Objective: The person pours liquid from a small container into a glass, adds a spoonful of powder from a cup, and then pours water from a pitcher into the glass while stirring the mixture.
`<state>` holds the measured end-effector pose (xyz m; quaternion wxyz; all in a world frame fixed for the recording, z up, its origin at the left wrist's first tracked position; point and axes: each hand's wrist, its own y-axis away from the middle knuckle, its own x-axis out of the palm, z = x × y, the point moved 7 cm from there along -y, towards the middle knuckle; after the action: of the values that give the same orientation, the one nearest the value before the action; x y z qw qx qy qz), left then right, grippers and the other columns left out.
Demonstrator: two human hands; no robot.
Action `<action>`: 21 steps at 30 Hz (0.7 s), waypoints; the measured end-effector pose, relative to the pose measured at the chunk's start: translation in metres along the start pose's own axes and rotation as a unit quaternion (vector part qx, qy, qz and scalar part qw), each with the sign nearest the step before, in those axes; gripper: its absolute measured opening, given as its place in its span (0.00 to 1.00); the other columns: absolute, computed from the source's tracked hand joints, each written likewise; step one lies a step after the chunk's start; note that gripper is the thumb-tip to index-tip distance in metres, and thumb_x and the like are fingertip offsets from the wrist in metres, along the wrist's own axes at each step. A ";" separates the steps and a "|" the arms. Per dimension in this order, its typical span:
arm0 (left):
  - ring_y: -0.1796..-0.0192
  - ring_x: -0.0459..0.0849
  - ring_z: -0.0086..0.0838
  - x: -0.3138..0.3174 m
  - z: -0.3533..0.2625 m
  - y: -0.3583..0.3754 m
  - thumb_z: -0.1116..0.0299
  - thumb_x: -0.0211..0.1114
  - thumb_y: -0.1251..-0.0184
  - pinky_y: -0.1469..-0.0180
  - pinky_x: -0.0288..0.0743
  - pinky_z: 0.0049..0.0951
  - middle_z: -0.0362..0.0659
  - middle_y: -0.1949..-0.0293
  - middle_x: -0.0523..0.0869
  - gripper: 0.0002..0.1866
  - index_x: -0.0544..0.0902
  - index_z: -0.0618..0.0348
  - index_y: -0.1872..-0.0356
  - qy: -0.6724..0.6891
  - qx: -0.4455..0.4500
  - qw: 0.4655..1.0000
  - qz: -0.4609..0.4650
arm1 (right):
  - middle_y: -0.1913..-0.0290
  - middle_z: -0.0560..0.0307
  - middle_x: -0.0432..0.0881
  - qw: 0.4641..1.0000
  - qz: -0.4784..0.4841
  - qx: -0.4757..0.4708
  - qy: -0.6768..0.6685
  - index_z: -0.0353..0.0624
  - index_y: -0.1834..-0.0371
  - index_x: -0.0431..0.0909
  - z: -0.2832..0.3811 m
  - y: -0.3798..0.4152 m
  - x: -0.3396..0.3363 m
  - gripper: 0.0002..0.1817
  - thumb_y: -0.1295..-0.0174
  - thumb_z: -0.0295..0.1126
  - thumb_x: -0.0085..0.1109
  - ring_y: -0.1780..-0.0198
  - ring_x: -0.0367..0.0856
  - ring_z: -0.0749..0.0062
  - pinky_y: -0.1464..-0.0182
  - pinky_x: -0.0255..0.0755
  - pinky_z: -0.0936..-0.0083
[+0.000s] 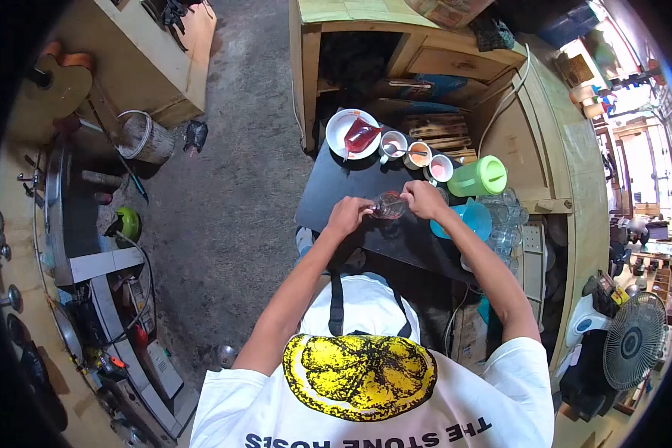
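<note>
Between my two hands is a small clear plastic bag (390, 205) with a little reddish content, above the dark table (328, 187). My left hand (349, 214) pinches its left end, and my right hand (422, 199) is closed on its right end. Beyond them, a white bowl (337, 133) holds a bag of dark red liquid (361, 135). Three cups stand to its right: one cup (393, 146), a second with an orange-brown drink (418, 155), and a third with pink content (440, 169).
Right of my hands are a green lidded pitcher (472, 178), a light-blue basin (469, 221) and several clear glasses (506, 224). A wooden cabinet (515, 127) stands behind the table. At the left are a bucket (145, 138) and a green gas cylinder (129, 223). A fan (635, 341) is at the right.
</note>
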<state>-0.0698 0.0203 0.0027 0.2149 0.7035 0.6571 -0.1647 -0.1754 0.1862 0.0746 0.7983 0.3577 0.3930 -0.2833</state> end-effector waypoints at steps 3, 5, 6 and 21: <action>0.54 0.89 0.53 -0.001 -0.002 -0.001 0.69 0.69 0.32 0.51 0.81 0.44 0.53 0.57 0.91 0.11 0.91 0.56 0.51 0.002 0.008 1.000 0.004 | 0.63 0.37 0.87 0.997 -0.053 0.058 0.021 0.38 0.63 0.85 -0.006 0.009 0.004 0.11 0.33 0.34 0.61 0.56 0.87 0.39 0.53 0.78 0.46; 0.54 0.89 0.53 -0.002 -0.003 -0.001 0.68 0.69 0.32 0.51 0.81 0.44 0.53 0.56 0.91 0.11 0.91 0.57 0.51 -0.003 0.011 1.000 0.005 | 0.62 0.39 0.88 0.991 -0.076 0.074 0.076 0.40 0.62 0.85 0.003 0.015 0.007 0.11 0.32 0.36 0.62 0.57 0.87 0.38 0.53 0.78 0.44; 0.53 0.89 0.53 -0.002 -0.002 -0.002 0.68 0.69 0.32 0.51 0.81 0.44 0.53 0.56 0.91 0.11 0.91 0.57 0.51 -0.003 0.012 1.000 0.006 | 0.63 0.39 0.88 0.992 -0.083 0.064 0.075 0.40 0.62 0.84 0.005 0.016 0.013 0.10 0.32 0.36 0.61 0.58 0.87 0.38 0.55 0.78 0.44; 0.52 0.88 0.53 0.000 -0.002 -0.003 0.68 0.67 0.31 0.50 0.81 0.48 0.53 0.57 0.90 0.10 0.92 0.50 0.53 -0.018 -0.010 1.000 0.002 | 0.66 0.49 0.88 0.940 0.118 -0.249 0.201 0.53 0.59 0.88 0.039 -0.016 0.007 0.09 0.42 0.30 0.64 0.60 0.88 0.48 0.58 0.79 0.51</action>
<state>-0.0734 0.0214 0.0039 0.2340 0.6996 0.6533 -0.1703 -0.1664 0.1449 0.0799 0.7936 0.2407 0.5587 -0.0024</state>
